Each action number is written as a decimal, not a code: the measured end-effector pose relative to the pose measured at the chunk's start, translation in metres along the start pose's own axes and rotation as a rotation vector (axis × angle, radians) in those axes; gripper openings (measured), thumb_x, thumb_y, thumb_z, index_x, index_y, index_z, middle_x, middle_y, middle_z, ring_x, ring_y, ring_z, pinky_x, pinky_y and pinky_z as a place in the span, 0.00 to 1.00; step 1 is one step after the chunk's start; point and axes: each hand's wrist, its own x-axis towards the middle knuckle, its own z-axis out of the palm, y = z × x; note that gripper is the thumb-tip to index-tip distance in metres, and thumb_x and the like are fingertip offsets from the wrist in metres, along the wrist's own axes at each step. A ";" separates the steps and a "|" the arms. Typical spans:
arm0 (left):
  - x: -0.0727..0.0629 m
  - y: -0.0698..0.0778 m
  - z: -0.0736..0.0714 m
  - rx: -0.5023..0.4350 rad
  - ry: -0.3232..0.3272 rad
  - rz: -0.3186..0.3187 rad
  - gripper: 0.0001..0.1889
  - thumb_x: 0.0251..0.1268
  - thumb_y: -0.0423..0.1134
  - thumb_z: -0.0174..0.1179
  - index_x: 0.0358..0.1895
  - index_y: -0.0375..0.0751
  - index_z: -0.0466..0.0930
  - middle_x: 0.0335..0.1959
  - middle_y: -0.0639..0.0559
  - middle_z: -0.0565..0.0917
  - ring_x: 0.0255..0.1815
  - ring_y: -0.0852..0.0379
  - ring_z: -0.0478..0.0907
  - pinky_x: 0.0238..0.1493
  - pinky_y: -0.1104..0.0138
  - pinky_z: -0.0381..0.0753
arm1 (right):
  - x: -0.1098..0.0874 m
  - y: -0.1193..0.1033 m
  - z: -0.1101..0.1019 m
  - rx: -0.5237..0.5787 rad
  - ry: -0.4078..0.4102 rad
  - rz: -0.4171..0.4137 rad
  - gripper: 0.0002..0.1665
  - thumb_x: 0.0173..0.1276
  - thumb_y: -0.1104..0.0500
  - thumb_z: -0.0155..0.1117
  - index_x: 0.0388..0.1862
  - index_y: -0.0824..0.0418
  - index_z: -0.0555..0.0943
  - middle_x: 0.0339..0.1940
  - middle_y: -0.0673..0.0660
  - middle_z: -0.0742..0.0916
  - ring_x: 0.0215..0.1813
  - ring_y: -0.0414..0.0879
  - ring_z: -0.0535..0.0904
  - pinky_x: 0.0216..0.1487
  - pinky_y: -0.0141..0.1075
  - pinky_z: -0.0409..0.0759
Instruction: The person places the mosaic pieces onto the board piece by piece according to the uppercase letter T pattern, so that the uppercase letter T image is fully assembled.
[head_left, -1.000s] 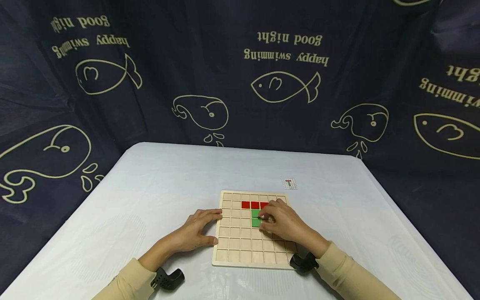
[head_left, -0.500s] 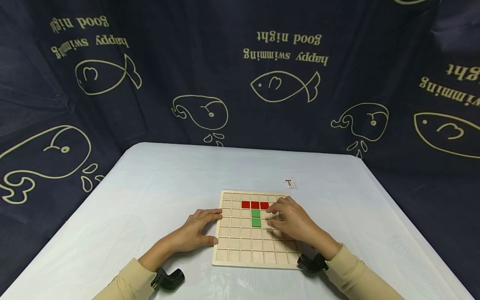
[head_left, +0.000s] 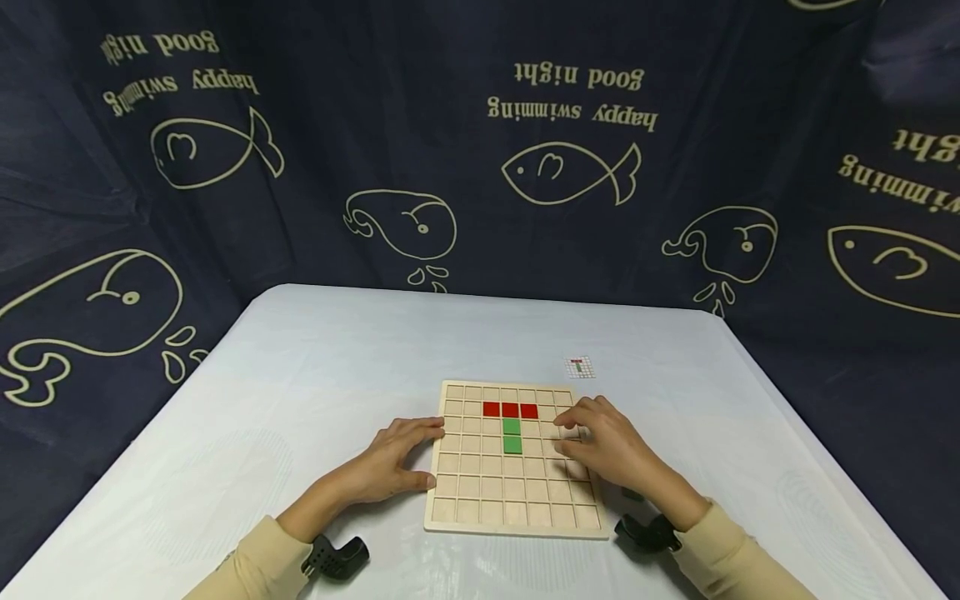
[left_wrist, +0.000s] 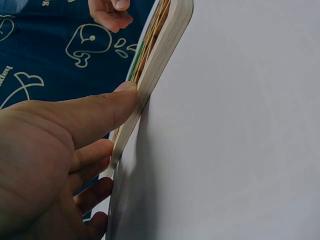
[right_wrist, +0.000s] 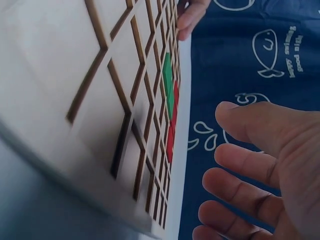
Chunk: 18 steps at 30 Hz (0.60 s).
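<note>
A square wooden grid board [head_left: 468, 510] lies on the table, also seen edge-on in the left wrist view. Three red tiles [head_left: 510, 410] form a row in its upper part. Directly below the middle one, two green tiles [head_left: 512, 444] sit one under the other. My left hand [head_left: 384, 468] touches the board's left edge with thumb and fingertips, fingers spread. My right hand [head_left: 613, 446] hovers over the board's right side, thumb and fingers apart and loosely bent. Nothing lies between them in the right wrist view.
Beyond the board's far right corner lies a small printed pattern card [head_left: 580, 367] with a red and green T shape. A dark green piece [head_left: 632, 494] partly shows below my right forearm. The white table [head_left: 337, 350] ends at a dark blue printed curtain [head_left: 480, 250].
My right hand has moved right, away from the green tiles, uncovering the third red tile and more of the grid. The left hand has stayed at the board's left edge.
</note>
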 end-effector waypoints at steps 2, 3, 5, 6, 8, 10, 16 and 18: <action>0.000 0.000 0.000 -0.001 0.000 -0.003 0.33 0.55 0.49 0.65 0.64 0.41 0.69 0.71 0.49 0.64 0.69 0.45 0.59 0.64 0.43 0.55 | -0.003 0.002 -0.002 -0.005 0.006 0.009 0.15 0.55 0.54 0.71 0.42 0.56 0.84 0.37 0.48 0.83 0.42 0.43 0.73 0.39 0.36 0.73; 0.000 0.000 0.000 -0.003 0.000 -0.006 0.33 0.55 0.49 0.66 0.64 0.41 0.69 0.71 0.49 0.64 0.69 0.45 0.59 0.64 0.43 0.55 | -0.004 0.003 -0.002 -0.006 0.009 0.014 0.15 0.55 0.54 0.72 0.42 0.55 0.84 0.36 0.48 0.83 0.42 0.42 0.73 0.40 0.37 0.74; 0.000 0.000 0.000 -0.005 0.002 -0.010 0.33 0.55 0.48 0.66 0.64 0.41 0.69 0.71 0.50 0.64 0.69 0.46 0.59 0.64 0.43 0.54 | -0.006 0.005 -0.004 -0.011 0.020 0.019 0.14 0.55 0.54 0.72 0.41 0.55 0.84 0.36 0.48 0.83 0.42 0.41 0.73 0.41 0.39 0.74; 0.000 0.000 0.000 0.000 0.003 -0.008 0.33 0.55 0.48 0.66 0.64 0.41 0.69 0.71 0.49 0.64 0.69 0.45 0.59 0.64 0.43 0.55 | -0.007 0.006 -0.004 -0.011 0.025 0.021 0.14 0.55 0.54 0.72 0.41 0.55 0.84 0.35 0.48 0.82 0.42 0.41 0.73 0.41 0.39 0.74; 0.000 0.000 0.000 -0.007 0.003 -0.012 0.33 0.54 0.47 0.67 0.64 0.41 0.69 0.71 0.50 0.64 0.69 0.46 0.59 0.64 0.44 0.55 | -0.009 0.008 -0.006 -0.013 0.034 0.022 0.14 0.55 0.54 0.72 0.40 0.55 0.84 0.35 0.48 0.82 0.42 0.41 0.73 0.41 0.39 0.75; 0.000 0.000 0.000 -0.012 0.002 -0.016 0.34 0.54 0.46 0.67 0.64 0.41 0.69 0.71 0.50 0.64 0.69 0.46 0.59 0.64 0.44 0.54 | -0.011 0.010 -0.006 -0.014 0.040 0.025 0.14 0.55 0.54 0.72 0.41 0.55 0.84 0.35 0.48 0.82 0.41 0.42 0.73 0.41 0.40 0.75; 0.000 -0.001 0.000 -0.009 -0.007 -0.027 0.34 0.54 0.46 0.67 0.65 0.41 0.68 0.72 0.51 0.63 0.70 0.46 0.58 0.65 0.43 0.54 | -0.018 0.013 -0.009 -0.016 0.053 0.048 0.14 0.54 0.55 0.72 0.40 0.55 0.84 0.35 0.47 0.82 0.42 0.43 0.74 0.44 0.42 0.75; 0.001 -0.001 0.000 -0.005 -0.007 -0.026 0.34 0.54 0.46 0.67 0.65 0.41 0.68 0.72 0.51 0.63 0.70 0.46 0.58 0.65 0.43 0.54 | -0.020 0.015 -0.009 -0.023 0.063 0.055 0.14 0.53 0.56 0.73 0.40 0.55 0.84 0.35 0.46 0.82 0.41 0.42 0.73 0.41 0.39 0.74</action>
